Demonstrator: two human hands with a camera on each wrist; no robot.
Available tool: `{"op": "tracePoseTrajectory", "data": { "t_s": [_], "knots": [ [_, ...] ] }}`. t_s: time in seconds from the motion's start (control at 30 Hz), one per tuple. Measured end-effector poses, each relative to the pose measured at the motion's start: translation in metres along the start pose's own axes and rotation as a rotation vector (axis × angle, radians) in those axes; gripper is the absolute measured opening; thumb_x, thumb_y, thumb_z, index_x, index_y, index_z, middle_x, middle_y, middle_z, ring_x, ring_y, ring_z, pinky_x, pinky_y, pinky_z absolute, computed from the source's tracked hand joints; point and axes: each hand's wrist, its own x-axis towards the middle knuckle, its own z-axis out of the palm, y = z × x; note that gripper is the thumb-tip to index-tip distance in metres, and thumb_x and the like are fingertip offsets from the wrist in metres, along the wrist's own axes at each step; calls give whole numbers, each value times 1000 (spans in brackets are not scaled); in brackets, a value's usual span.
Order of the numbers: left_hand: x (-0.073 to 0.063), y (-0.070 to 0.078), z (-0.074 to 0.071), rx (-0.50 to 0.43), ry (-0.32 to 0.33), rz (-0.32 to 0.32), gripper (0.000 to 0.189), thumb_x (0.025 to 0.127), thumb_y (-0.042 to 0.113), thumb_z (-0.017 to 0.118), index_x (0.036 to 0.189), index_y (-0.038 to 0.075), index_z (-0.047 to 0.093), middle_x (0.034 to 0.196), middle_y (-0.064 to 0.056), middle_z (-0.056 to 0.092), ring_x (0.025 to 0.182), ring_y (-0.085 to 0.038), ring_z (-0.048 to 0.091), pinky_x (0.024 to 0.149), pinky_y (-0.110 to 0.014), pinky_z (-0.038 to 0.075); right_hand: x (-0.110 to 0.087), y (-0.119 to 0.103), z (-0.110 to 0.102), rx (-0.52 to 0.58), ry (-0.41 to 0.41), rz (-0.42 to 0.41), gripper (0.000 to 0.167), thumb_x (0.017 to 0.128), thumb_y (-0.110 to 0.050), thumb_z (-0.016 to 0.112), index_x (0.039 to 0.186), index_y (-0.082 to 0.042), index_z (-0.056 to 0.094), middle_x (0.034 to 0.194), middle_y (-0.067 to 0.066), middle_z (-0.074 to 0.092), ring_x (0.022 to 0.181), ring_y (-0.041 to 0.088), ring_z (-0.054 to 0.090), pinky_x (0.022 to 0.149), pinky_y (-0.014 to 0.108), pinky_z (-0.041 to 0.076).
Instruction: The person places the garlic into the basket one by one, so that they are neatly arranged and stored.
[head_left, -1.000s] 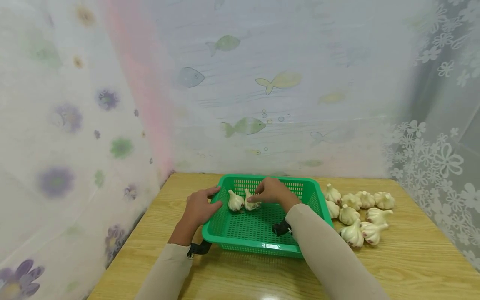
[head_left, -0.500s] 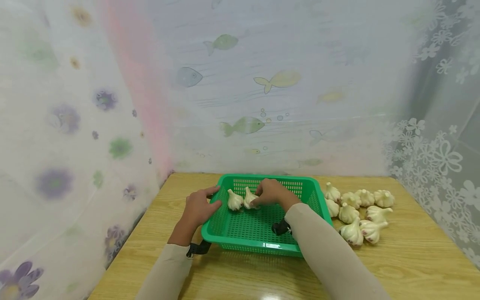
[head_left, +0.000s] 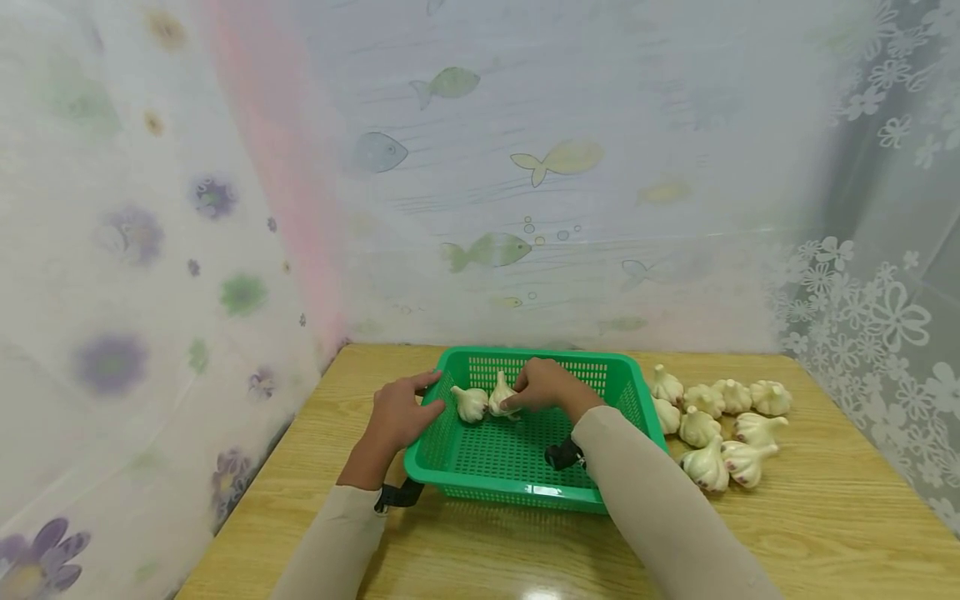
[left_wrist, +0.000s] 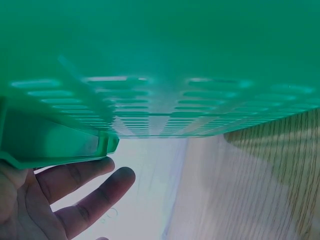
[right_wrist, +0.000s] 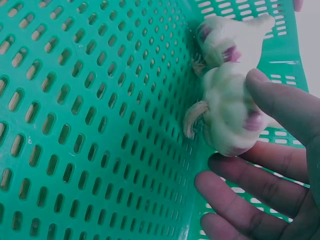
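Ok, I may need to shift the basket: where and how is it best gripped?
Probably by the rim at both short ends, one hand from each side, since it overhangs the walls. Garlic crowds the right end, so fingers have less room there.

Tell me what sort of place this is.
Likely a makeshift indoor work corner: a wood-grain table with a fish-printed sheet behind it and a flower-printed sheet to the left.

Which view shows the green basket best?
The head view: it takes in nearly all of the green basket, rim and interior, with the right sleeve covering one corner. The left wrist shows mainly its outside, close up; the right wrist, part of its perforated inside.
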Motion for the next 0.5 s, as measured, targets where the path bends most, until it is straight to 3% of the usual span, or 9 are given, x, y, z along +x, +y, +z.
{"op": "tracePoseTrajectory", "data": {
  "t_s": [0.27, 0.5],
  "knots": [
    [0, 2, -1, -4, -3, -8, 52, 97, 27, 68, 148, 22, 61, 140, -8, 68, 108, -30, 69, 112, -69, 27, -1, -1, -2, -1, -10, 27, 61, 89, -45, 80, 54, -22, 35, 52, -6, 24, 49, 14, 37, 51, 31, 25],
    [-1, 1, -1, -5, -2, -3, 52, 97, 28, 68, 148, 21, 61, 139, -9, 68, 111, -30, 69, 111, -70, 26, -7, -5, -7, -6, 15, 34, 44, 88, -46, 81, 61, -15, 64, 58, -7, 45, 53, 10, 46, 55, 30, 37]
  ]
}}
